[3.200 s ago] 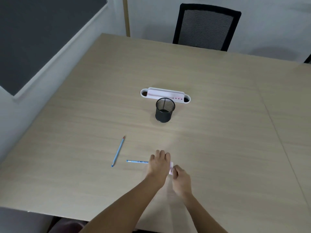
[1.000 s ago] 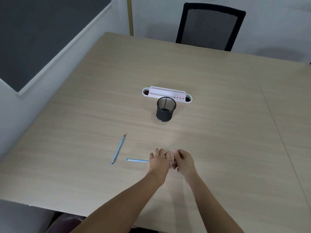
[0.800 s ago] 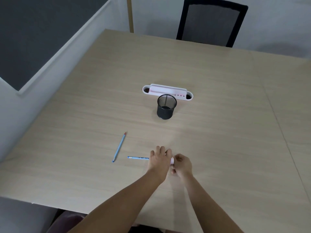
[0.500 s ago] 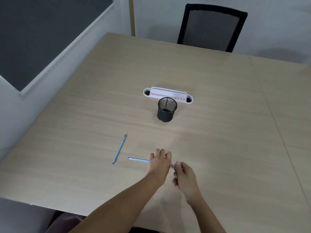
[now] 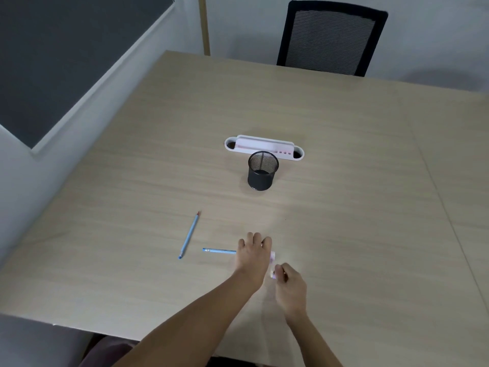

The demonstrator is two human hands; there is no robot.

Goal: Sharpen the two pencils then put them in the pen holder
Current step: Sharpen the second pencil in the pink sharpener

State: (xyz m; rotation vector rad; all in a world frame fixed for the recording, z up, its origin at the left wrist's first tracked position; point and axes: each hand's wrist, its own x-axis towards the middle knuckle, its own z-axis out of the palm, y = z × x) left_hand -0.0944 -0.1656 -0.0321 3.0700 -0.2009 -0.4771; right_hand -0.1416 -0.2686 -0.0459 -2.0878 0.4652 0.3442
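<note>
1. A loose blue pencil (image 5: 189, 235) lies on the desk (image 5: 344, 207), left of the hands.
2. The left hand (image 5: 253, 254) closes its grip on a second blue pencil (image 5: 219, 250), lying level.
3. The right hand (image 5: 289, 286) pinches a small pink-white sharpener (image 5: 272, 274).
4. The black mesh pen holder (image 5: 262, 170) stands upright farther away, before a white organiser tray (image 5: 264, 146).
</note>
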